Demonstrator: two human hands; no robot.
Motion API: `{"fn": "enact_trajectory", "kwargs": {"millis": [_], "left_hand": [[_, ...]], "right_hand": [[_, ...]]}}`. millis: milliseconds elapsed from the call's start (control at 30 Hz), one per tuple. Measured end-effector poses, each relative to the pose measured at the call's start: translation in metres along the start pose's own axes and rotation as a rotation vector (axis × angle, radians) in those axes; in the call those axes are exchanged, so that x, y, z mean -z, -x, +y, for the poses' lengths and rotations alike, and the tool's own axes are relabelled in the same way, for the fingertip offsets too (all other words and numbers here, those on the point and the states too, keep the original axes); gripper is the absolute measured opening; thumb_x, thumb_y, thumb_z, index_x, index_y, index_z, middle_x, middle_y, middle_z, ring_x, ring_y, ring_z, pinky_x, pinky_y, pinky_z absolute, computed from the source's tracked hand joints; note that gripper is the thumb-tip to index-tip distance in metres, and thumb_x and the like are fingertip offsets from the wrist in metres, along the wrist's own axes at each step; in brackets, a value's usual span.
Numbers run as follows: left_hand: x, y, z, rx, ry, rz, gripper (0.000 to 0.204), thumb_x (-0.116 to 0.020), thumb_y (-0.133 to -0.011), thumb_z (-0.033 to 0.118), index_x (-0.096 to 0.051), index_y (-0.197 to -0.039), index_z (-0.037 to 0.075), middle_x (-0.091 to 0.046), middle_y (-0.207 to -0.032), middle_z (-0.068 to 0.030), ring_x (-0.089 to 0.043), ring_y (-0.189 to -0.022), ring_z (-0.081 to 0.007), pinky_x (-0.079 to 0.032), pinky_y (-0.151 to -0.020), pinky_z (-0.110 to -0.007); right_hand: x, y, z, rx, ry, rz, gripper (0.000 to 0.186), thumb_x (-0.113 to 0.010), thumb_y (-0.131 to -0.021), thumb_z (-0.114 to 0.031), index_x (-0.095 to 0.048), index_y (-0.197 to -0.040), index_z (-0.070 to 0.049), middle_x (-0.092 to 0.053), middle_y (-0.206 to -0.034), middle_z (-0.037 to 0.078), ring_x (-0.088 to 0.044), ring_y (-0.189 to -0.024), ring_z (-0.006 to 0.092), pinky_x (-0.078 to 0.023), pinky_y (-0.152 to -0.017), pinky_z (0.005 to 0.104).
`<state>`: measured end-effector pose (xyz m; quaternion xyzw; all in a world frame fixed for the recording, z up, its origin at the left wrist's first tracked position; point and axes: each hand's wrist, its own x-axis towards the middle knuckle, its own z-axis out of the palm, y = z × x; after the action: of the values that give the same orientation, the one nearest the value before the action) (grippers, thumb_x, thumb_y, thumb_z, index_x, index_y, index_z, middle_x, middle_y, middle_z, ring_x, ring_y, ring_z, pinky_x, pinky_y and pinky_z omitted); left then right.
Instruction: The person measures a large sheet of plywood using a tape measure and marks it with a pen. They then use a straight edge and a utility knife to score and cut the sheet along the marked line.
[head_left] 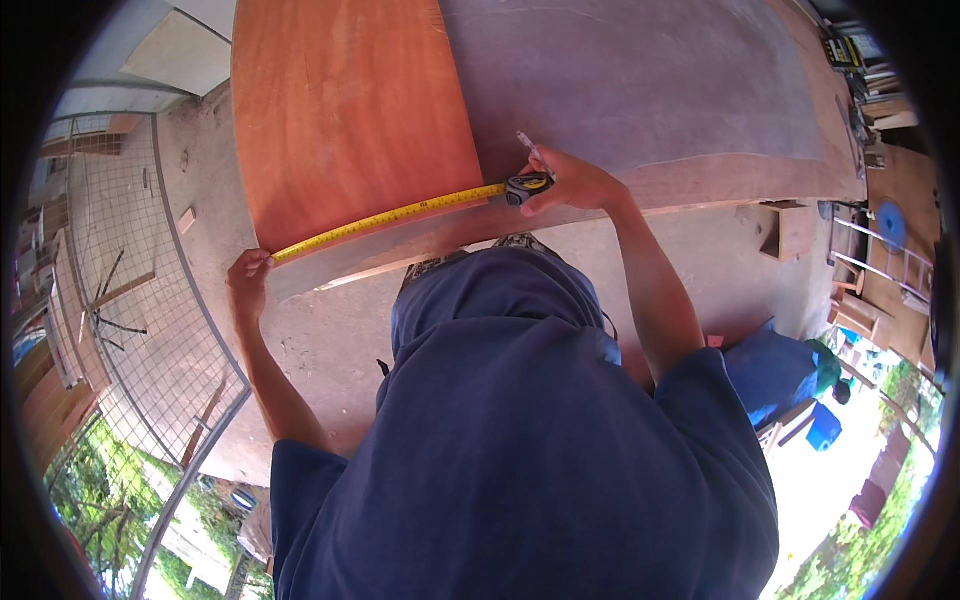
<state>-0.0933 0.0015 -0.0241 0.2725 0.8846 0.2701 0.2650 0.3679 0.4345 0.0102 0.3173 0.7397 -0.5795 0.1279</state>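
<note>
A reddish-brown plywood sheet (350,100) lies on the work table (640,80) in front of me. The yellow blade of a tape measure (390,215) stretches across the sheet's near end. At the sheet's near left corner, my left hand (248,283) is closed, pinching the free end of the blade. My right hand (575,185) grips the black and yellow case (527,188) just past the sheet's right edge. A slim, light-coloured pen or pencil (530,147) sticks up from the fingers of that same hand.
A wire mesh panel (150,290) stands to my left. An open-ended wooden box (788,230) sits beyond the table's near edge at the right. Timber pieces and shelving line the far right. A blue covered object (770,375) is on the right, behind my arm.
</note>
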Motion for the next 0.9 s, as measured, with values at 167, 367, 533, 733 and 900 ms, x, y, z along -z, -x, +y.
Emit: {"fn": "enact_trajectory", "kwargs": {"millis": [167,367,533,733,900], "left_hand": [[0.01,-0.01,0.005,0.088,0.05,-0.102,0.016,-0.077,-0.101,0.012,-0.08,-0.111,0.001,-0.079,-0.099,-0.0083,-0.075,-0.089,-0.0153,-0.061,-0.083,-0.031],[0.017,-0.017,0.008,0.119,0.081,-0.156,0.017,-0.077,-0.1,0.012,-0.08,-0.109,-0.002,-0.078,-0.096,-0.0089,-0.074,-0.087,-0.0157,-0.063,-0.082,-0.031],[0.016,-0.015,0.012,0.15,0.11,-0.162,0.017,-0.078,-0.1,0.014,-0.08,-0.107,-0.001,-0.078,-0.094,-0.0086,-0.073,-0.084,-0.0151,-0.061,-0.079,-0.03],[0.013,-0.013,0.009,0.134,0.1,-0.135,0.017,-0.077,-0.1,0.014,-0.08,-0.108,0.0,-0.078,-0.093,-0.0091,-0.072,-0.082,-0.0151,-0.06,-0.079,-0.029],[0.015,-0.015,0.006,0.135,0.072,-0.168,0.022,-0.076,-0.102,0.014,-0.077,-0.115,-0.003,-0.076,-0.1,-0.0083,-0.072,-0.091,-0.0157,-0.062,-0.086,-0.032]], "right_hand": [[-0.002,0.001,-0.005,0.045,0.027,0.001,0.074,-0.099,-0.072,-0.036,-0.051,-0.118,-0.003,-0.07,-0.13,0.016,-0.062,-0.118,0.0244,-0.046,-0.106,0.0364],[-0.002,0.001,-0.005,0.036,0.064,-0.002,0.068,-0.095,-0.074,-0.031,-0.051,-0.119,-0.004,-0.07,-0.132,0.015,-0.062,-0.118,0.0246,-0.046,-0.107,0.0366],[-0.003,-0.001,-0.006,0.052,0.021,-0.037,0.061,-0.091,-0.077,-0.03,-0.054,-0.118,-0.004,-0.072,-0.13,0.014,-0.062,-0.117,0.0232,-0.045,-0.106,0.0362],[-0.017,-0.001,-0.006,0.043,-0.009,0.04,0.054,-0.087,-0.083,-0.029,-0.058,-0.12,-0.003,-0.073,-0.125,0.012,-0.063,-0.114,0.0223,-0.047,-0.102,0.0361],[-0.014,-0.002,-0.001,0.002,-0.005,0.082,0.051,-0.086,-0.084,-0.028,-0.061,-0.119,-0.002,-0.073,-0.117,0.011,-0.063,-0.107,0.0218,-0.048,-0.095,0.0362]]}}
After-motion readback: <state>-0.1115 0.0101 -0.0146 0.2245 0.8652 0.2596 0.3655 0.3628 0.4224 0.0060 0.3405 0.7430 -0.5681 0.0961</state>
